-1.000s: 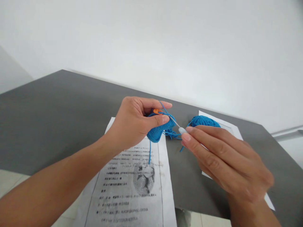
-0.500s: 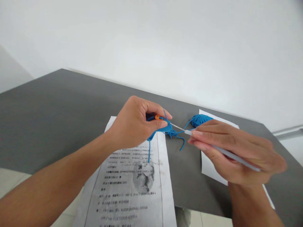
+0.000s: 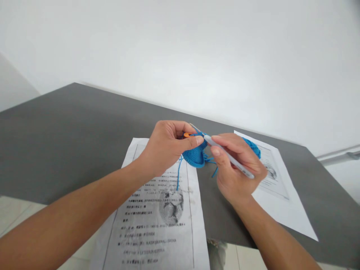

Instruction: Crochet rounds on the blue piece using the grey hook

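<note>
Between thumb and fingers, my left hand point(image 3: 171, 148) pinches a blue crochet piece point(image 3: 194, 156), whose rounded, ridged part hangs below the thumb. An orange stitch marker point(image 3: 188, 135) is clipped on it beside my left fingers. My right hand point(image 3: 239, 163) grips a crochet hook point(image 3: 229, 155) by its pale grey handle, like a pen. The hook's metal shaft runs through the top of the crochet piece, its tip showing past my left index finger. A blue yarn tail point(image 3: 178, 174) dangles from the piece over the printed sheet.
A printed sheet point(image 3: 152, 232) with text and a picture lies under my left hand, past the table's near edge. Behind my right hand, a blue yarn ball point(image 3: 252, 147) rests on another sheet point(image 3: 284, 202). The grey table point(image 3: 84, 138) meets a white wall point(image 3: 180, 56).
My right hand has moved left and up with the hook, close against my left hand. The crochet piece has tilted to show its round face. More of the right sheet is visible.
</note>
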`<control>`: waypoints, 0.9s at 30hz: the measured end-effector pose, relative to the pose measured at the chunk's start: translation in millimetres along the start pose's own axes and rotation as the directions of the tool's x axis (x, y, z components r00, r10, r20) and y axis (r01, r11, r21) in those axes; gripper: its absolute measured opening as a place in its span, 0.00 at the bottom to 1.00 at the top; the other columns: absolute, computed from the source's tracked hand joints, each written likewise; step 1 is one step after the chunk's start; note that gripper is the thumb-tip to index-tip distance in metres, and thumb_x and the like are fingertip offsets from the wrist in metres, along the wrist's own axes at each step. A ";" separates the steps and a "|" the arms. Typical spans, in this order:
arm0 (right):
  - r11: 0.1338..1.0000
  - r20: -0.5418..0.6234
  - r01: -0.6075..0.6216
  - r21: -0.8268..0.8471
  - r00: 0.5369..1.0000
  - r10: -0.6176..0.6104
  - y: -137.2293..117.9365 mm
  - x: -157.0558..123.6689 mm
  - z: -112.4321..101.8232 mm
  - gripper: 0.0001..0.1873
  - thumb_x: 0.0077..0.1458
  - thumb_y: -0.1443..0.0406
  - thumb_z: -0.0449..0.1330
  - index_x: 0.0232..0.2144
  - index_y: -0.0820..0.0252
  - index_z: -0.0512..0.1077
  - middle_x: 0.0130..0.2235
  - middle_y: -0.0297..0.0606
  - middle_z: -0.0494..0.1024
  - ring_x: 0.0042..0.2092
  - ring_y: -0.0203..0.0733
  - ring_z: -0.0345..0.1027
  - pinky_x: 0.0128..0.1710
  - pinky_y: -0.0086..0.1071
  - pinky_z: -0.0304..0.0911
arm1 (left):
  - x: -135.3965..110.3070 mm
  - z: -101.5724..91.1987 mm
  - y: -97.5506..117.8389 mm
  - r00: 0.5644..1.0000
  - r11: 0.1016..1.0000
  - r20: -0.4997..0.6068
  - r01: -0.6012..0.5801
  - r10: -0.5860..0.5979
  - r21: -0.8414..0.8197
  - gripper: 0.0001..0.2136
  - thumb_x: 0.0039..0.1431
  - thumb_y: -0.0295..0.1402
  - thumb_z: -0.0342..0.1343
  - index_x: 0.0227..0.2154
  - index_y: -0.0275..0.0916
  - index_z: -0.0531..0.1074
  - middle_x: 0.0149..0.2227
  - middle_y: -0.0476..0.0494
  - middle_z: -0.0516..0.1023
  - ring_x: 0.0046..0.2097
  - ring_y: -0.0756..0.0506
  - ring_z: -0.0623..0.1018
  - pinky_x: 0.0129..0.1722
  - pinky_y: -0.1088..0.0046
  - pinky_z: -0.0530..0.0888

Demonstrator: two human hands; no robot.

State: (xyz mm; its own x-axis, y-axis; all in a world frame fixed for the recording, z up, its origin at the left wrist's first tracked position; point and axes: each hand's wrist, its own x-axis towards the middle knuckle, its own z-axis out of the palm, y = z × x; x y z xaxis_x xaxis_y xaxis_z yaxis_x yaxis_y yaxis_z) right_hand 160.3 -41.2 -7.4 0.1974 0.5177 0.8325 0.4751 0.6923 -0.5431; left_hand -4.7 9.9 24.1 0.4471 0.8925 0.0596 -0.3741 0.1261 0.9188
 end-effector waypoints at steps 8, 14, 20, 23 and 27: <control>0.998 0.043 -0.035 -0.048 0.998 0.037 -7.7 5.5 -3.6 0.11 0.61 0.69 0.70 0.45 0.50 0.84 0.48 0.39 0.87 0.50 0.47 0.82 0.51 0.46 0.80 | -4.4 8.2 3.0 0.999 0.996 -0.031 0.021 -0.024 -0.087 0.07 0.44 0.25 0.76 0.24 0.37 0.84 0.26 0.49 0.81 0.29 0.52 0.75 0.32 0.76 0.73; 1.000 0.024 -0.004 0.025 1.000 0.004 -5.7 7.1 -5.5 0.15 0.58 0.72 0.72 0.44 0.47 0.85 0.42 0.36 0.88 0.44 0.45 0.83 0.42 0.41 0.81 | -4.1 8.9 4.7 0.998 0.996 -0.037 0.053 -0.055 -0.067 0.07 0.43 0.27 0.77 0.26 0.35 0.86 0.27 0.45 0.83 0.30 0.50 0.77 0.33 0.73 0.74; 1.000 0.035 -0.014 0.022 0.999 0.013 -5.7 7.4 -9.8 0.16 0.56 0.74 0.72 0.43 0.47 0.86 0.41 0.36 0.88 0.43 0.44 0.83 0.40 0.40 0.82 | -3.1 5.6 0.0 0.998 0.999 -0.058 -0.002 0.000 -0.032 0.09 0.44 0.25 0.75 0.31 0.37 0.87 0.35 0.44 0.87 0.35 0.48 0.81 0.39 0.72 0.77; 0.999 0.060 -0.008 0.050 0.998 0.005 -3.9 7.2 -11.1 0.16 0.56 0.74 0.73 0.43 0.47 0.86 0.42 0.35 0.88 0.43 0.43 0.83 0.40 0.39 0.82 | -2.2 2.6 -3.1 0.999 0.999 -0.048 -0.024 0.022 -0.037 0.11 0.44 0.23 0.75 0.34 0.38 0.88 0.40 0.44 0.88 0.39 0.48 0.82 0.42 0.72 0.78; 0.996 0.076 -0.036 0.078 0.997 0.030 -7.3 9.3 -12.4 0.19 0.57 0.76 0.71 0.43 0.46 0.86 0.42 0.35 0.88 0.43 0.43 0.84 0.41 0.37 0.81 | -4.9 2.4 0.3 1.000 0.997 -0.018 0.003 -0.004 -0.073 0.18 0.46 0.23 0.76 0.43 0.40 0.88 0.38 0.46 0.89 0.39 0.48 0.82 0.42 0.73 0.78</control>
State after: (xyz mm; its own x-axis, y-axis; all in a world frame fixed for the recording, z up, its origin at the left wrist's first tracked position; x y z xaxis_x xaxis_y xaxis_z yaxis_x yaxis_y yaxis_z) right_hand 169.3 -47.7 5.6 0.1454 0.5748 0.8053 0.3996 0.7105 -0.5793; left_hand -5.0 4.5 25.1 0.4342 0.8995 0.0491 -0.4316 0.1599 0.8878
